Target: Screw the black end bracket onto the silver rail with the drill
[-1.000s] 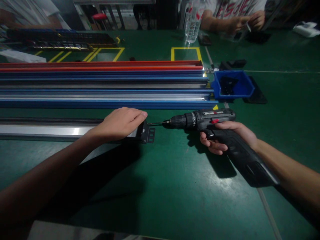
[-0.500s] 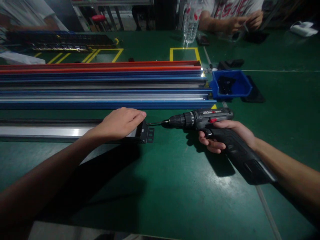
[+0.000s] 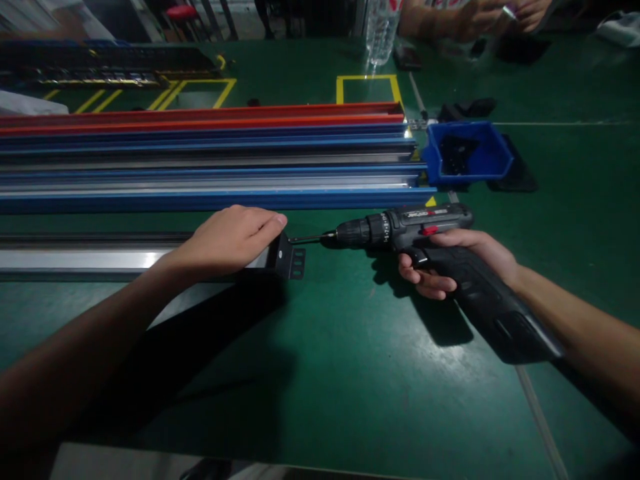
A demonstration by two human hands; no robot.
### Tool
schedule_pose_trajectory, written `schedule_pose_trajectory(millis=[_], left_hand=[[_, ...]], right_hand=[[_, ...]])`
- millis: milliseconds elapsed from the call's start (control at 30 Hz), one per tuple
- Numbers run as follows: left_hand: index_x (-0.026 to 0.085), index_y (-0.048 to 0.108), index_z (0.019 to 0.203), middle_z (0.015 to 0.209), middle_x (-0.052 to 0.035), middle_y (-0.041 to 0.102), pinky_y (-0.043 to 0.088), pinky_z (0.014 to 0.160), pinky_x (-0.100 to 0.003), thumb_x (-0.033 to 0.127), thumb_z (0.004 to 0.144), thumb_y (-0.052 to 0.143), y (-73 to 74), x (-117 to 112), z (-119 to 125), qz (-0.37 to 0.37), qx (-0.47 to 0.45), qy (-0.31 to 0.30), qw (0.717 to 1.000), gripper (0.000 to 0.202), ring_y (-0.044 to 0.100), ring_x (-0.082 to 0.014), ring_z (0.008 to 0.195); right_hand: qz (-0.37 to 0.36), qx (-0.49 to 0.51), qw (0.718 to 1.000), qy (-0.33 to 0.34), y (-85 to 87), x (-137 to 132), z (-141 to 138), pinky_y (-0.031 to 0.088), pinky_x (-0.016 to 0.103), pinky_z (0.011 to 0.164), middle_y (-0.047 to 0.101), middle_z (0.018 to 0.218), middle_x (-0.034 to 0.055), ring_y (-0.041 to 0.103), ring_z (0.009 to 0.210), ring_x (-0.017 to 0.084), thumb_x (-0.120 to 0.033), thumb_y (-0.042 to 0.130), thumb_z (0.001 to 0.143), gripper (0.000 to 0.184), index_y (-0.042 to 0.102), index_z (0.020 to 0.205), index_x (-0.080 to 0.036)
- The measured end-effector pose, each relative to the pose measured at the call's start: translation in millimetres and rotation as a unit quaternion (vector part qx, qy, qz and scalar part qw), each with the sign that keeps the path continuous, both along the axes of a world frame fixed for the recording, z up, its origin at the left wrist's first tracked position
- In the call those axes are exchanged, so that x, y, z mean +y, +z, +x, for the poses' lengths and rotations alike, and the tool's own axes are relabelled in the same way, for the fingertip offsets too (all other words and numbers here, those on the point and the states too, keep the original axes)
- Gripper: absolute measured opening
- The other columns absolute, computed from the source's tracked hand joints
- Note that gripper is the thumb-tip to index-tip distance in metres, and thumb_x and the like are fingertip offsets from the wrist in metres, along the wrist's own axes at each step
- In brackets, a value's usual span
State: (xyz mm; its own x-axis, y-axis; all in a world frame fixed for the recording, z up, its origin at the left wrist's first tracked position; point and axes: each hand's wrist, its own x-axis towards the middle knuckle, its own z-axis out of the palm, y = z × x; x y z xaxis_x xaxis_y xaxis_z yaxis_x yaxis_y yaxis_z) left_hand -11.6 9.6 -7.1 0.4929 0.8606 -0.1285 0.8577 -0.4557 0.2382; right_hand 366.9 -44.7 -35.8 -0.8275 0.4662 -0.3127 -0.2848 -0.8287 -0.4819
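My right hand [image 3: 460, 263] is wrapped round the grip of a black cordless drill [image 3: 425, 223] with a red switch. Its long thin bit [image 3: 310, 237] points left and its tip meets the upper part of a black end bracket [image 3: 286, 259]. That bracket, with a slotted tab, sits on the right end of a long silver-and-black metal profile [image 3: 100, 260]. Over this end lies my left hand [image 3: 233, 240], closed around the profile beside the bracket; its fingertips are hidden behind the profile.
Several long blue profiles [image 3: 225, 200] and a red one [image 3: 200, 119] lie behind. Right of them stands a blue bin [image 3: 467, 170] with dark parts. Farther back are a water bottle [image 3: 383, 33] and another person's hands [image 3: 500, 17]. The green table's front edge [image 3: 200, 459] is near me.
The camera view has tilted down slightly, so the things at the back sit higher in the picture. Both hands keep their holds, and the drill bit stays at the bracket.
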Motion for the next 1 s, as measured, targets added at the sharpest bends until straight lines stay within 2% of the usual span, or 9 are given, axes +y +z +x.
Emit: schedule_pose_trajectory(millis=[100,500,800,1000], left_hand=[[0.021,0.074,0.099,0.102,-0.0055,0.075,0.043,0.079,-0.032,0.054,0.101,0.027,0.9,-0.4,0.7,-0.005,0.004,0.003,1.0,0.058,0.066,-0.0254,0.09],[0.019,0.071,0.089,0.095,-0.0074,0.074,0.04,0.073,-0.033,0.053,0.1,0.025,6.2,-2.0,6.8,-0.012,0.03,0.015,0.999,0.059,0.064,-0.0252,0.084],[0.021,0.068,0.087,0.097,-0.0075,0.073,0.039,0.073,-0.036,0.051,0.101,0.024,6.3,-0.9,6.4,-0.032,0.03,0.011,0.999,0.055,0.063,-0.0259,0.086],[0.024,0.071,0.093,0.105,-0.0048,0.075,0.043,0.077,-0.036,0.054,0.101,0.023,2.6,1.1,4.5,-0.034,0.034,0.017,0.999,0.057,0.066,-0.0273,0.093]], right_hand=[[-0.001,0.017,1.0,0.003,-0.4,0.0,0.0,0.056,0.028,0.072,0.07,0.101,0.0165,0.066,0.067,0.012,-0.033,0.052,0.097,0.04,0.062,0.115,0.001],[-0.005,0.031,0.999,0.001,-3.6,0.4,2.2,0.057,0.03,0.073,0.07,0.103,0.0187,0.068,0.069,0.013,-0.033,0.052,0.097,0.042,0.061,0.117,0.003],[-0.014,0.004,1.0,-0.011,1.1,-2.3,1.0,0.056,0.03,0.071,0.07,0.101,0.0179,0.065,0.066,0.013,-0.032,0.052,0.096,0.041,0.064,0.116,0.002],[-0.015,0.009,1.0,-0.006,-2.2,-1.7,2.2,0.056,0.029,0.071,0.07,0.102,0.0169,0.064,0.066,0.013,-0.036,0.053,0.096,0.043,0.066,0.117,0.0]])
